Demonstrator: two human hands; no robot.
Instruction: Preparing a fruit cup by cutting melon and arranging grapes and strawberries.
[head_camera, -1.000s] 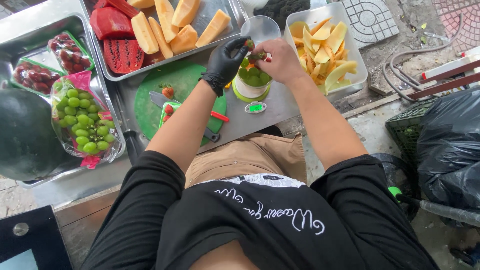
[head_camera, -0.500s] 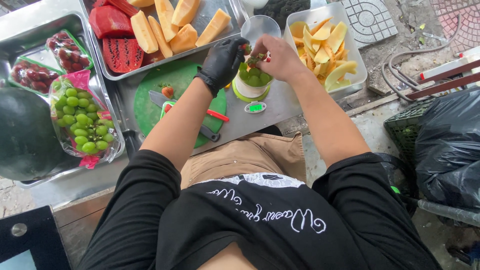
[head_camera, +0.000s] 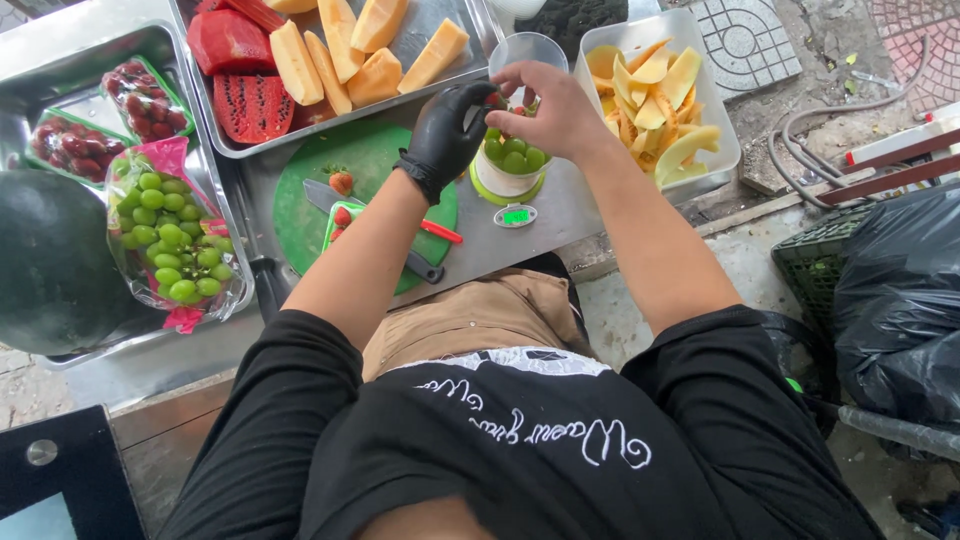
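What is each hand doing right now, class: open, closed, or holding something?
Left hand, black glove: fingertips pinched on a small red strawberry above the cup of green grapes.
Right hand, bare: fingers curled over the same cup; whether it holds anything cannot be told.

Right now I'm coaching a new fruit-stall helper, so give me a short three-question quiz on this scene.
1. True or false: the left hand wears a black glove and the right hand is bare.
2. What fills the cup standing on the small scale?
A. green grapes
B. melon wedges
C. watermelon slices
3. Fill in: the knife lies on the round ____ cutting board.

Key:
1. True.
2. A. Both hands meet just above it, pinching a small red fruit, probably a strawberry.
3. Green. A strawberry on the board sits just beyond the blade.
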